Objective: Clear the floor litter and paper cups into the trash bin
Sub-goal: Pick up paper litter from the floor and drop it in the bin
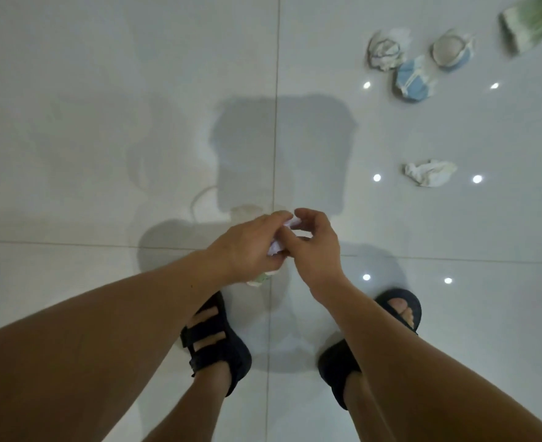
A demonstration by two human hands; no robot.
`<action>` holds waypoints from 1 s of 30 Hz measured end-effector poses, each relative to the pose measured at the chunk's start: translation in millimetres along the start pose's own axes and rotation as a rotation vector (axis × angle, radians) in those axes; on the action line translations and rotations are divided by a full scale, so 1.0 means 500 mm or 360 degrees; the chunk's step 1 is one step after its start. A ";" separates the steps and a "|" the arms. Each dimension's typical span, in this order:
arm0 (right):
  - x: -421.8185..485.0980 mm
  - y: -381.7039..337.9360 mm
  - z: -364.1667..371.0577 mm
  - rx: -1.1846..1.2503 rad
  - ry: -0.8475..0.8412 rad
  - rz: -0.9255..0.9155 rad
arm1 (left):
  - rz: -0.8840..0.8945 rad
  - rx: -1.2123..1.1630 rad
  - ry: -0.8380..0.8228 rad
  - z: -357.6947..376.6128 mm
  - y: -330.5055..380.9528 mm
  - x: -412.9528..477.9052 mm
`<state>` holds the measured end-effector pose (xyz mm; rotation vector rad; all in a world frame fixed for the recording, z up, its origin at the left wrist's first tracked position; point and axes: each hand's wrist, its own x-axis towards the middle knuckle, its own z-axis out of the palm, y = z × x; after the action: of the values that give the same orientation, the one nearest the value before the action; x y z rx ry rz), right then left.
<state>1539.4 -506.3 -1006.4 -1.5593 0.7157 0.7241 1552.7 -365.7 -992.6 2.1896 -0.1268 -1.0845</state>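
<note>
Now, left hand (250,247): fingers are curling round a small paper wad (281,239), gripping it above the floor, mid-scene.
Right hand (316,247): thumb and fingers are pinching the same wad from the right; the two hands are touching across it.
Pale piece (258,280): something green-and-white is showing under the left palm; cannot tell if it is being held or lying on the tile.
Far-right litter: a crumpled white paper (386,51), a crushed blue cup (412,79) just beside it, and a blue-and-white cup (451,51) are sitting close together.
Green-and-white cup (528,23): lying tilted, running off the far right edge of the view.
White scrap (429,173): lying alone on the right, nearer than the cluster and well apart from it.
Floor (104,138): glossy white tile is reflecting ceiling spots; the whole left half and the middle are lying open.
Grout lines (276,122): one is running near to far, another crossing left to right beneath the hands.
Sandals (215,339): black pair is standing astride the near-to-far line, toes pointing far.
</note>
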 end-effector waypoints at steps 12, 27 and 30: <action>0.023 0.180 0.069 -0.2413 -0.0564 -0.0827 | -0.0430 -0.0133 0.0456 0.002 -0.176 -0.041; -0.097 -0.221 0.047 -0.2014 0.0010 -0.1054 | -0.0322 0.0028 0.0576 -0.256 0.052 -0.150; -0.194 -0.402 0.033 -0.1955 0.0120 -0.1013 | -0.0265 0.0066 0.0682 -0.408 0.169 -0.234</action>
<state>1637.1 -466.1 -809.1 -2.7325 -0.3311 0.6173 1644.2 -278.9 -776.6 2.4508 0.2290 -0.6777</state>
